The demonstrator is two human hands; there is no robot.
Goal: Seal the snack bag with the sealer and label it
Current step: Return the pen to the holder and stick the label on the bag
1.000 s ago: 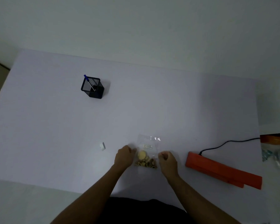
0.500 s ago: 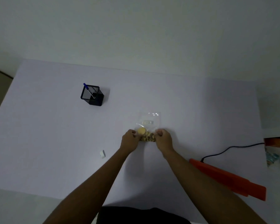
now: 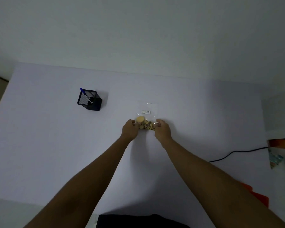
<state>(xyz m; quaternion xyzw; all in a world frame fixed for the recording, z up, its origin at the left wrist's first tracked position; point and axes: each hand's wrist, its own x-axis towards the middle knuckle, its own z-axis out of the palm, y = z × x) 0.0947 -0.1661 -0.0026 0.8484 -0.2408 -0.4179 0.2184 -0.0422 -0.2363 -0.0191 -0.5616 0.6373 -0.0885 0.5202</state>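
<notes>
A clear snack bag (image 3: pixel 147 118) with yellow and brown snacks lies flat on the white table (image 3: pixel 56 145), its far end pointing away from me. A small white label (image 3: pixel 146 112) sits on the bag above the snacks. My left hand (image 3: pixel 130 130) grips the bag's near left side, and my right hand (image 3: pixel 161 130) grips its near right side. Only a corner of the orange sealer (image 3: pixel 260 197) shows at the lower right, mostly hidden behind my right forearm.
A black mesh pen holder (image 3: pixel 90 101) with a blue pen stands at the left back. A black cable (image 3: pixel 234 153) runs to the right edge. Packaged goods (image 3: pixel 281 153) lie at the far right, beyond the table's edge.
Both hands have pushed the bag away from me toward the table's middle. The view has tilted, so the sealer slid down to the lower right and the small white piece on the left is out of sight.
</notes>
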